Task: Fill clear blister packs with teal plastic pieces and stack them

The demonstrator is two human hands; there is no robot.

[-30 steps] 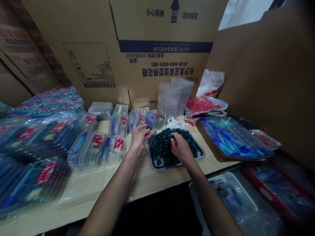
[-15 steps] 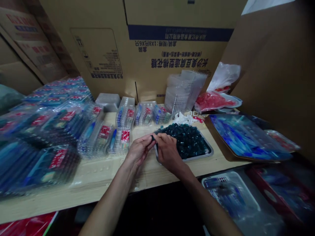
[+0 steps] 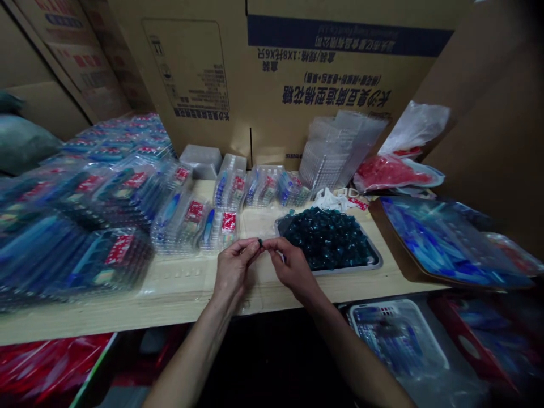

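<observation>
A small dark green piece (image 3: 260,242) is pinched between the thumb and forefinger of my left hand (image 3: 238,262), in front of the tray's left side. My right hand (image 3: 289,262) has its fingertips closed on the same piece from the right, its other fingers curled. Just beyond and to the right of my right hand, a shallow grey-white tray (image 3: 375,259) holds a heap of glossy dark teal pieces (image 3: 325,238). Both hands are above the pale wooden table (image 3: 187,289).
Stacked filled clear packs (image 3: 114,255) cover the left side. Clear plastic trays (image 3: 325,161) stand at the back beside a bag of red pieces (image 3: 389,173). A cardboard box (image 3: 393,249) with blue packaging lies right; a white basket (image 3: 440,351) sits below the table edge.
The hands have moved slightly back from the tray's edge, towards the left, with the piece between them. The whole view has shifted a little.
</observation>
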